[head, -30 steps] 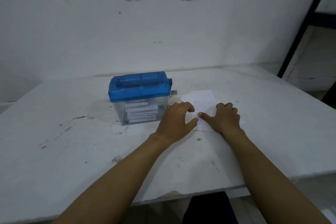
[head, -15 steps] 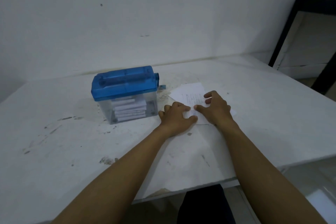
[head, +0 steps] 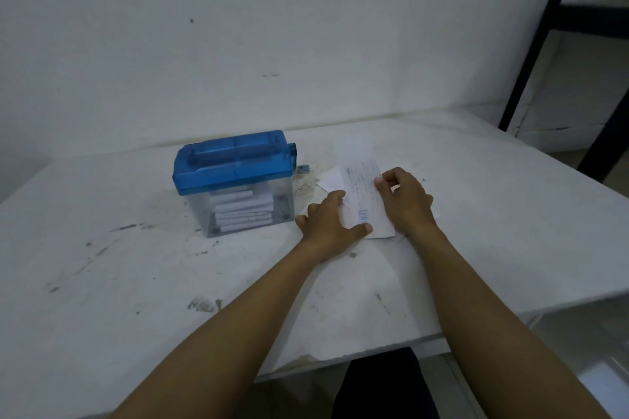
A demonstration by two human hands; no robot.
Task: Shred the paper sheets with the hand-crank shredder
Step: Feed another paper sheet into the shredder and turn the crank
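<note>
Paper sheets (head: 362, 194), two visible; one shredder (head: 235, 173); left hand (head: 328, 223), right hand (head: 408, 204)

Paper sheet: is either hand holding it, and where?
Yes. The right hand pinches the paper sheet at its right edge; the left hand presses its near left corner.

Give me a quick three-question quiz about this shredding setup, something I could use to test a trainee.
1. True or false: the shredder already has paper inside its clear bin.
2. The right hand: A turns the crank, B pinches the paper sheet at its edge, C lies flat on the table.
3. Fill the gap: seen from the person, the shredder stands to the ___ of the sheet.

Key: 1 true; 2 B; 3 left.
</note>
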